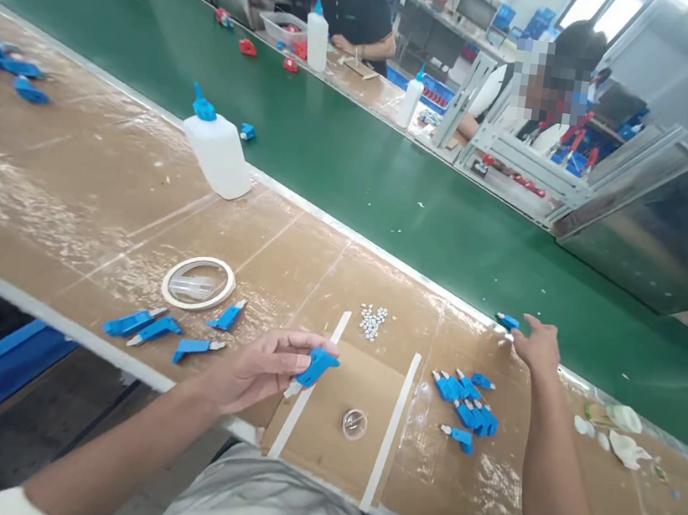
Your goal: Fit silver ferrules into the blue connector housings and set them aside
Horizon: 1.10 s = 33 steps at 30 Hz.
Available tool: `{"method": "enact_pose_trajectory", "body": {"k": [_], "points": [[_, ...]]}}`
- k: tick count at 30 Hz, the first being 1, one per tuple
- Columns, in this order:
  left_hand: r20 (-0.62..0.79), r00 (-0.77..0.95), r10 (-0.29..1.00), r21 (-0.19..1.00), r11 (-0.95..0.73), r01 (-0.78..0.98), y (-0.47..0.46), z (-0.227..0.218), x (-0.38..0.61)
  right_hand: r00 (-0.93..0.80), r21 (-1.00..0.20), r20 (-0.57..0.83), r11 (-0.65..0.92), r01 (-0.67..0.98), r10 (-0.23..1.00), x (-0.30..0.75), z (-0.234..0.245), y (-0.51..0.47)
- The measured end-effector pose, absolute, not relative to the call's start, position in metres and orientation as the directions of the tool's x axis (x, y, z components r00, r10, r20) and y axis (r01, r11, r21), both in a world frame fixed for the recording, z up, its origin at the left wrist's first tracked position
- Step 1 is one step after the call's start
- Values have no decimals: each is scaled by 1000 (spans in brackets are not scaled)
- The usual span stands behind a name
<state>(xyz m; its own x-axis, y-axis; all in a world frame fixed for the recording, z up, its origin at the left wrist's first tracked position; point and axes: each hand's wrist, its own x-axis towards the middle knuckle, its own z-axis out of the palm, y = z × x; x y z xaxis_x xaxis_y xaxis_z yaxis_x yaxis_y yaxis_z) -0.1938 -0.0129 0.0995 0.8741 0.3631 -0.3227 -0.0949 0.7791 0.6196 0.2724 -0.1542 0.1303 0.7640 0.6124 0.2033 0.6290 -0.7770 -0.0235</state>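
Observation:
My left hand (266,370) pinches a blue plastic part (315,368) with a metal tip over the cardboard work mat (320,436). My right hand (536,347) reaches to the edge of the green conveyor belt (391,188), fingers closed around another blue part (507,320). A pile of blue parts (467,405) lies between my arms. Small white pieces (372,320) sit in a cluster above the mat. A small round cap (354,424) rests on the mat.
A white squeeze bottle (217,150) with a blue cap stands at the belt's edge. A tape ring (198,282) and several blue parts (166,331) lie at left. Two people work across the belt among red parts and bottles.

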Motion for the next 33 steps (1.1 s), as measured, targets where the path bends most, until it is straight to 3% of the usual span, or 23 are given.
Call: {"method": "enact_pose_trajectory", "body": {"k": [7, 15, 20, 22, 26, 33], "points": [[-321, 849, 419, 622, 770, -145, -5, 101, -194, 696, -120, 96, -686, 718, 712, 299, 105, -125], [-318, 853, 414, 601, 784, -156, -2, 102, -185, 414, -321, -48, -407, 855, 909, 244, 98, -175], [-295, 860, 416, 602, 780, -171, -7, 108, -180, 396, -377, 108, -331, 865, 912, 206, 117, -165], [-302, 859, 414, 605, 779, -163, -10, 108, -181, 309, -405, 82, -252, 879, 948, 182, 121, -144], [-316, 852, 416, 600, 784, -160, -15, 105, -184, 95, -379, -2, -89, 921, 995, 138, 108, -96], [-343, 846, 408, 560, 812, -165, -15, 98, -192, 14, -280, -71, -33, 960, 997, 117, 86, -65]]}}
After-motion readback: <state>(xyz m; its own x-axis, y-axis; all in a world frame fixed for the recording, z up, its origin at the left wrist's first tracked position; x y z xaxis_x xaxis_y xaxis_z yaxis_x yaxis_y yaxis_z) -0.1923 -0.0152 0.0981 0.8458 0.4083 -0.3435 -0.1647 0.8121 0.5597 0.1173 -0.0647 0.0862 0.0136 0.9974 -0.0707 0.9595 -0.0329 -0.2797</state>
